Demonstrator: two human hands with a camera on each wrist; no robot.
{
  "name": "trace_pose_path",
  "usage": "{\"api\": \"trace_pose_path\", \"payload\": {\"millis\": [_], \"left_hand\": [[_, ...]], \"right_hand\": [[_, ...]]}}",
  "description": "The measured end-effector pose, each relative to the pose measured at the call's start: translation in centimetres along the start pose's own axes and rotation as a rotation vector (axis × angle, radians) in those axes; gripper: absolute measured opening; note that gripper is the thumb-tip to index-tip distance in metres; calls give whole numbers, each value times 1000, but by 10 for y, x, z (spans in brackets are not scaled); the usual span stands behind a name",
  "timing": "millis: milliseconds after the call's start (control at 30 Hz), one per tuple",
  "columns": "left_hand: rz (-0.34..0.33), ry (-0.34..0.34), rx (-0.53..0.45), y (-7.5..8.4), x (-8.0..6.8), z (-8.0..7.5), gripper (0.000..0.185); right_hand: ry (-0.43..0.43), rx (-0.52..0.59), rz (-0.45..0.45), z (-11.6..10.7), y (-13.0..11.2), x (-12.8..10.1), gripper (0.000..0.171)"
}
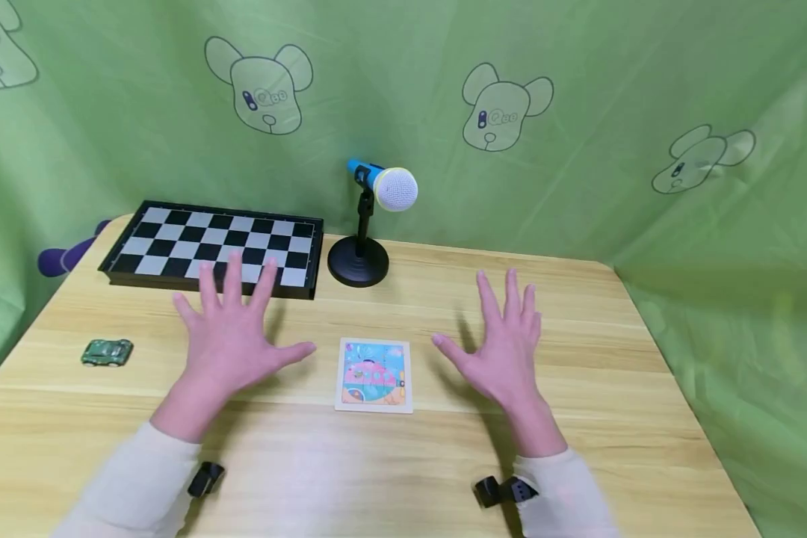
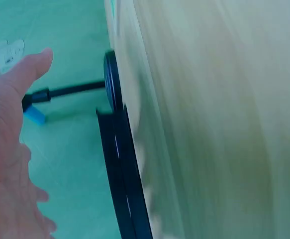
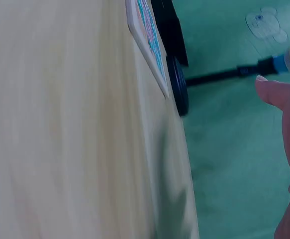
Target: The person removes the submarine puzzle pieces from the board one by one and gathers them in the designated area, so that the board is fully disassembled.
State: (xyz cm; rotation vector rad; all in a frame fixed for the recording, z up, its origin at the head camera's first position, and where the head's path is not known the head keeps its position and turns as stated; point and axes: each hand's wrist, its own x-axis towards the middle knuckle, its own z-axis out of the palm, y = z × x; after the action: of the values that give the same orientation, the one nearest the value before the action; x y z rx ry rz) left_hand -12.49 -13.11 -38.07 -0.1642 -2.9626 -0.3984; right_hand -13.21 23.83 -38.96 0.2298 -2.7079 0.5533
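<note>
My left hand (image 1: 232,340) hovers over the table with its fingers spread, holding nothing; its fingertips overlap the near edge of a black-and-white checkered game board (image 1: 218,243) in the head view. Spread in the same way, my right hand (image 1: 507,351) is held above the table on the other side, also with nothing in it. Between the two hands lies a square picture puzzle (image 1: 373,376) with a white frame and a pink and blue picture. In the left wrist view the thumb (image 2: 33,69) points away from the other fingers. The right thumb (image 3: 274,92) shows in the right wrist view.
Behind the puzzle stands a blue toy microphone (image 1: 395,188) on a black round-based stand (image 1: 358,261). A small green toy car (image 1: 107,353) sits at the left. A purple object (image 1: 63,260) pokes out past the table's left edge. Green curtain (image 1: 390,97) hangs around the wooden table (image 1: 296,478).
</note>
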Motion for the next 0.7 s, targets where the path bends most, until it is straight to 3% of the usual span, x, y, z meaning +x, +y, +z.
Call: {"api": "trace_pose_path", "payload": {"millis": [167, 333, 467, 600, 700], "left_hand": [[30, -74, -184, 22, -5, 8, 131], [52, -134, -465, 42, -13, 17, 130], [28, -181, -675, 52, -19, 24, 125], [-20, -217, -767, 57, -22, 33, 121], [-45, -254, -807, 61, -22, 40, 122]], "right_hand": [[-27, 115, -55, 14, -22, 2, 110], [-115, 297, -61, 30, -39, 5, 106], [-195, 459, -66, 42, -46, 7, 97], [-291, 577, -105, 54, -49, 11, 89], [-352, 604, -144, 62, -53, 15, 83]]}}
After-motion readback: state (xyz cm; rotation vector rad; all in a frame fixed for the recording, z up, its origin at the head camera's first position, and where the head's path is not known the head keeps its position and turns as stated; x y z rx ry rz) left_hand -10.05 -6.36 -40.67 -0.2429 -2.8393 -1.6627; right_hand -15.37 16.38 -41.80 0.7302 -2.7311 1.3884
